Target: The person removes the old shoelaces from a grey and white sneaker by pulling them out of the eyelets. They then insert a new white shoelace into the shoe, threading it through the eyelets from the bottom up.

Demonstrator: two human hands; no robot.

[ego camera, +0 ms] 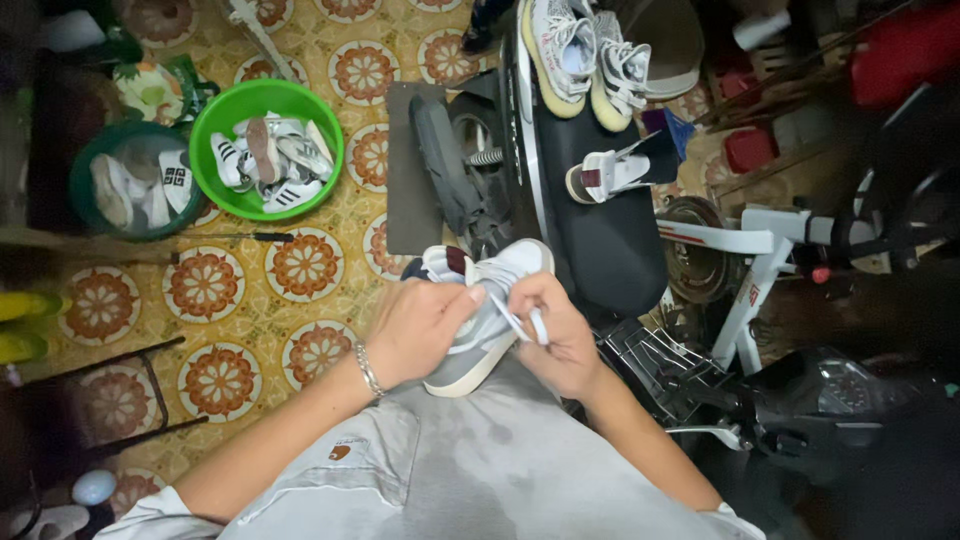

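Grey-white sneaker (487, 320) in both hands: left (425, 330), right (558, 335); 2 basins w/ shoes.

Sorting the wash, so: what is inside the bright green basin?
The bright green basin holds several white sneakers with dark stripes, piled loosely. The basin's bottom and anything beneath them are covered.

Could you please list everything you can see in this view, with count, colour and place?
Sneaker: one, grey and white, on the lap, held by both hands.
Lace: one, white, at the sneaker.
Basins: two, green, upper left floor, holding shoes.
Sneakers: pair, grey with yellowish soles, top of black seat.
Shoe: one, white, on black seat.
Screwdriver: one, dark, on patterned floor.
Left hand: on the sneaker, bracelet at wrist.
Right hand: pinching the lace.
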